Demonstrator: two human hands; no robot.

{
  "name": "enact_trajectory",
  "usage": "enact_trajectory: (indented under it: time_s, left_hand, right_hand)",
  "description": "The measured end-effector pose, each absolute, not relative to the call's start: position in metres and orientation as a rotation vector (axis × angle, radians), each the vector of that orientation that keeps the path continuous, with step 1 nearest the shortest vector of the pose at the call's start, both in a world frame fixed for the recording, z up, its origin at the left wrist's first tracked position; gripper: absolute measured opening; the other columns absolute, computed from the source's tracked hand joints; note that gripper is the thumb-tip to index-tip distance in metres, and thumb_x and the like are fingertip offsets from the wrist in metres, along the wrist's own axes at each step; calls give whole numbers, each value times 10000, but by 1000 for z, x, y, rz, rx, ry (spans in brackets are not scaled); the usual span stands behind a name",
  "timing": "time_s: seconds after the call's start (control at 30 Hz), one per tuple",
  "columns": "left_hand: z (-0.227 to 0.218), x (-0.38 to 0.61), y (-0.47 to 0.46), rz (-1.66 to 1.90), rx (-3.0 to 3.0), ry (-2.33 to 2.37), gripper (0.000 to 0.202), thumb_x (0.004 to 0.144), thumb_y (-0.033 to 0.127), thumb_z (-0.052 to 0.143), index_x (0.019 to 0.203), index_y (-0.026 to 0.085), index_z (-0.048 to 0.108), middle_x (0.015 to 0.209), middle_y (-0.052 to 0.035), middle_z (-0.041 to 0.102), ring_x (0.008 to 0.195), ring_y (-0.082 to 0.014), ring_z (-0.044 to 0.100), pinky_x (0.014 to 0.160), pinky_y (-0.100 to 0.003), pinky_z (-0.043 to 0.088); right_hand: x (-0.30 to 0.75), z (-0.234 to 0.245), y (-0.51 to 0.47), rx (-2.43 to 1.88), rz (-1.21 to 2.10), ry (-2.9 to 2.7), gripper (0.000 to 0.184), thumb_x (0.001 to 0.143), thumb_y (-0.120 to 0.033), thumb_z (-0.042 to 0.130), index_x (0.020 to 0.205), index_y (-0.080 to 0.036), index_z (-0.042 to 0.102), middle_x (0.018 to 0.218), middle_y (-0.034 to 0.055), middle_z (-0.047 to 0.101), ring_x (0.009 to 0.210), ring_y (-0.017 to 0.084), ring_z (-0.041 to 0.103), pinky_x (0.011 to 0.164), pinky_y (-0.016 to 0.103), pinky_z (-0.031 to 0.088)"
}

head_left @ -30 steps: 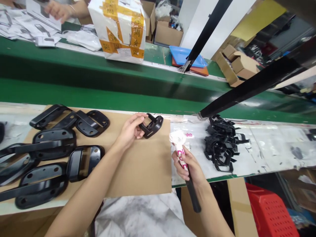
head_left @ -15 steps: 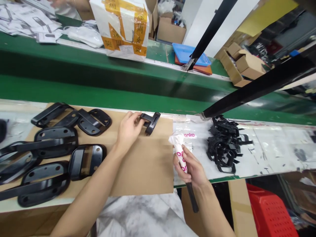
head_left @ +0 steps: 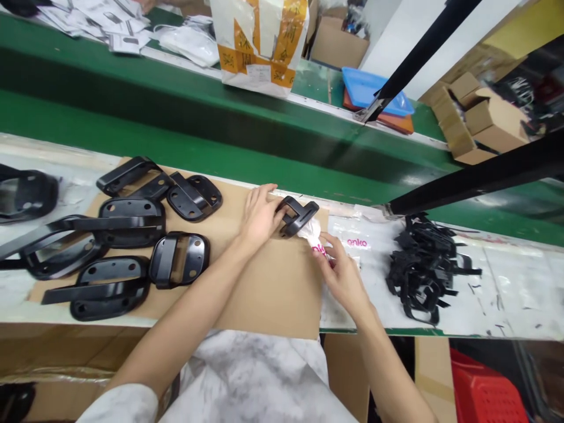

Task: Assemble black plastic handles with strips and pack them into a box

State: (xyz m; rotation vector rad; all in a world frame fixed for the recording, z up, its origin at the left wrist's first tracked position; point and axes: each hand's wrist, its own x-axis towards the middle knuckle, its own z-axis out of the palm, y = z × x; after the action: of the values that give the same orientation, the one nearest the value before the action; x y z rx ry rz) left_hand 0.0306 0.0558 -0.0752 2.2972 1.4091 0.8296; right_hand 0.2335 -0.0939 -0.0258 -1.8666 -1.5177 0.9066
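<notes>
My left hand grips a small black plastic bracket and holds it at the far edge of a brown cardboard sheet. Just to its right, my right hand is closed on a white wrapped tool with pink lettering, whose tip touches the bracket. Most of that tool is hidden under my fingers.
Several large black plastic housings lie on the cardboard to the left. A heap of thin black plastic strips sits on clear bags to the right. Beyond runs a green conveyor with a taped white parcel, a blue tray and cardboard boxes.
My right hand moved up and left, bringing the wrapped tool against the bracket. My left hand set the bracket lower on the cardboard. The view shifted to the left.
</notes>
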Motion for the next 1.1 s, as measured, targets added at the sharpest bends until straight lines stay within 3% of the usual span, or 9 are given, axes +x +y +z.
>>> enact_trajectory:
  time_s: [0.17,0.23,0.33,0.5,0.57,0.7,1.1]
  left_hand:
    - [-75,30,54,794,2324,1339,304,1032,315,543,1182,174,767,1483,-157,600,1387,-343,528,1239,-542,390]
    - [-76,29,54,782,2318,1340,321,1033,315,533,1217,172,755,1466,-161,607,1381,-342,534,1259,-551,366]
    - [-76,29,54,760,2330,1329,336,1036,317,519,1252,180,736,1450,-157,612,1381,-338,538,1287,-563,324]
    - [-76,30,55,728,2332,1351,327,1039,333,506,1180,168,750,1453,-168,613,1389,-347,536,1298,-570,303]
    - [-75,30,55,719,2338,1344,333,1043,340,498,1170,161,749,1460,-175,608,1397,-348,532,1303,-566,295]
    - [-76,30,56,711,2333,1338,317,1041,342,501,1152,168,742,1460,-171,607,1402,-338,531,1310,-561,286]
    - [-79,30,56,760,2302,1345,288,1029,361,513,1036,191,745,1439,-159,620,1390,-351,533,1297,-588,305]
  right_hand:
    - [231,-26,-97,-1588,1435,-1026,390,1008,-507,591,1308,-278,491,731,-38,693,364,111,434,372,223,305]
    - [235,-27,-101,-1464,1591,-856,320,970,-467,576,1200,-268,475,603,-66,632,380,124,440,389,209,306]
    - [238,-26,-108,-1328,1745,-747,367,888,-494,626,1118,-270,447,617,-68,622,415,107,401,421,205,330]
    - [234,-17,-113,-1365,1689,-836,466,930,-677,684,1006,-249,514,595,-126,394,444,51,168,398,166,148]
    - [232,-14,-115,-1406,1643,-885,553,925,-755,652,852,-219,532,567,-120,327,440,45,166,388,179,130]
    - [230,-11,-120,-1461,1660,-892,683,888,-823,636,624,-231,420,488,-117,257,404,36,172,375,200,125]
    - [234,-21,-137,-1330,1755,-785,673,885,-844,608,669,-212,527,461,-117,292,370,44,157,360,208,127]
